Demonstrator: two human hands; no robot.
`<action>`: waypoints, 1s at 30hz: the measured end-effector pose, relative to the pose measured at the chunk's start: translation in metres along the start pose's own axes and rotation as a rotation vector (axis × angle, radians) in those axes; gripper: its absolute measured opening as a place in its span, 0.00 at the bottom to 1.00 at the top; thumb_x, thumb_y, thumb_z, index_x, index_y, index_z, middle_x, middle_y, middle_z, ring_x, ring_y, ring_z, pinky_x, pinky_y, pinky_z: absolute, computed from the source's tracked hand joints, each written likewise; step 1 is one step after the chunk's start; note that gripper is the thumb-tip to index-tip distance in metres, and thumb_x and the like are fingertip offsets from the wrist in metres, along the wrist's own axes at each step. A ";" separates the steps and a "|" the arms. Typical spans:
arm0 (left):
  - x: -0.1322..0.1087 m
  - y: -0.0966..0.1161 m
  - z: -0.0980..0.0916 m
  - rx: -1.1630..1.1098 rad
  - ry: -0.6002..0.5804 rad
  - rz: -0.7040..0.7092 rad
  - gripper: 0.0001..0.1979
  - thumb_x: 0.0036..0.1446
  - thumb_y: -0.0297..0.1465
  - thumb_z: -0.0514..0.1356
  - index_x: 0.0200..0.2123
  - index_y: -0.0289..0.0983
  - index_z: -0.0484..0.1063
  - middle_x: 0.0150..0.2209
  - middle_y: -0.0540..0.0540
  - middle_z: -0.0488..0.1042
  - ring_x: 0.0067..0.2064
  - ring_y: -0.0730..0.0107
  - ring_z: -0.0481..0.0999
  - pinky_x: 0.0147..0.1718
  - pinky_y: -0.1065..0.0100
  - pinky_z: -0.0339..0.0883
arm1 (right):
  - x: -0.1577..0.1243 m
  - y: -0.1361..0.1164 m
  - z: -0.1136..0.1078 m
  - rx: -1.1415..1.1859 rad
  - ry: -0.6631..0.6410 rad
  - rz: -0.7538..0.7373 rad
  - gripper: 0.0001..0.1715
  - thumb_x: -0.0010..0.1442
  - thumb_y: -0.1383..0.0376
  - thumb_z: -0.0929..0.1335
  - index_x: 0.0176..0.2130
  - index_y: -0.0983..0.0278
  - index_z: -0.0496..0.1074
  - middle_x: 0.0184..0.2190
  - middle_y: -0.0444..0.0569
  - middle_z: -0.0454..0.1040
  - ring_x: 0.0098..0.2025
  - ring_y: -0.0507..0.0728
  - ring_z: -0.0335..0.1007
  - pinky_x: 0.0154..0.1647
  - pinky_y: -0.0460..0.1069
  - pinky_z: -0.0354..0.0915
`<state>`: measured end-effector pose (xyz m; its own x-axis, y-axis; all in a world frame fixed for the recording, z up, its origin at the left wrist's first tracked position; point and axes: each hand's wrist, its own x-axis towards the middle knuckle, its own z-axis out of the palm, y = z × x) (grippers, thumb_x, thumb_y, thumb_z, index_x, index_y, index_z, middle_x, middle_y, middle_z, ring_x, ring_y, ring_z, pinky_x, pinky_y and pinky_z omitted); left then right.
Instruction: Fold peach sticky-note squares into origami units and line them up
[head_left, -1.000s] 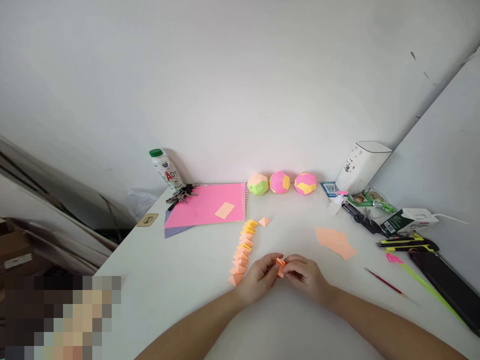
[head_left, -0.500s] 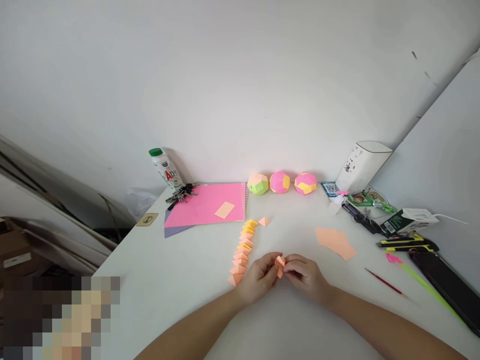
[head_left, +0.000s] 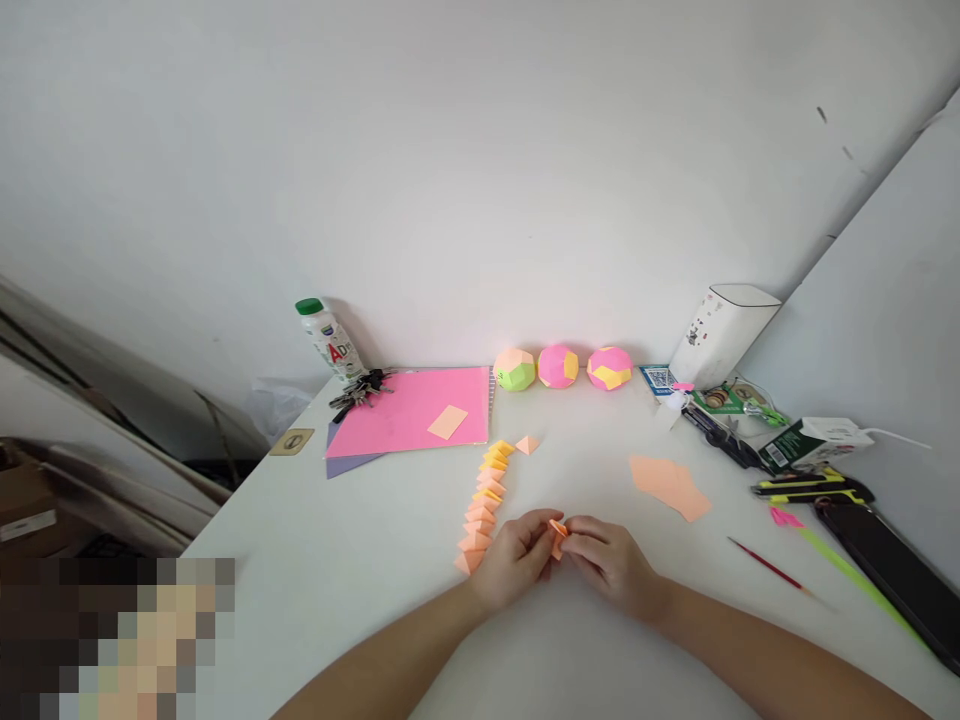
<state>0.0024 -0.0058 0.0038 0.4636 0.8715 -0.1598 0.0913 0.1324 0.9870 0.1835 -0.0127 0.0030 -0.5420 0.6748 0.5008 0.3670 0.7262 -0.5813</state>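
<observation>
A small folded orange paper piece (head_left: 557,530) is pinched between both my hands, low over the white table (head_left: 360,560). My left hand (head_left: 514,558) grips it from the left with curled fingers. My right hand (head_left: 611,558) pinches it from the right. Just left of my left hand, a row of several folded orange and yellow paper units (head_left: 485,492) runs away from me, ending near one separate orange unit (head_left: 527,444). Loose orange paper slips (head_left: 670,484) lie to the right of my hands.
Three paper balls (head_left: 558,366) line the wall. A pink sheet (head_left: 417,412) with an orange slip, keys (head_left: 360,390) and a bottle (head_left: 328,338) are at back left. A white box (head_left: 721,334), utility knife (head_left: 810,488), red pencil (head_left: 772,572) and dark phone (head_left: 892,572) crowd the right.
The orange piece has been folded flatter and narrower between my fingers. My hands stayed in nearly the same spot.
</observation>
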 end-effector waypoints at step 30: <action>-0.005 0.003 -0.004 0.056 -0.118 0.139 0.15 0.63 0.33 0.48 0.51 0.39 0.65 0.26 0.51 0.63 0.26 0.75 0.61 0.25 0.72 0.56 | 0.001 0.002 0.000 0.369 0.100 0.392 0.08 0.59 0.62 0.66 0.29 0.62 0.65 0.22 0.42 0.67 0.20 0.49 0.61 0.20 0.45 0.60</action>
<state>-0.0032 -0.0083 0.0075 0.5747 0.8179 -0.0267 0.0668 -0.0144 0.9977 0.1839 -0.0105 0.0023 -0.3364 0.9081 0.2494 0.2281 0.3355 -0.9140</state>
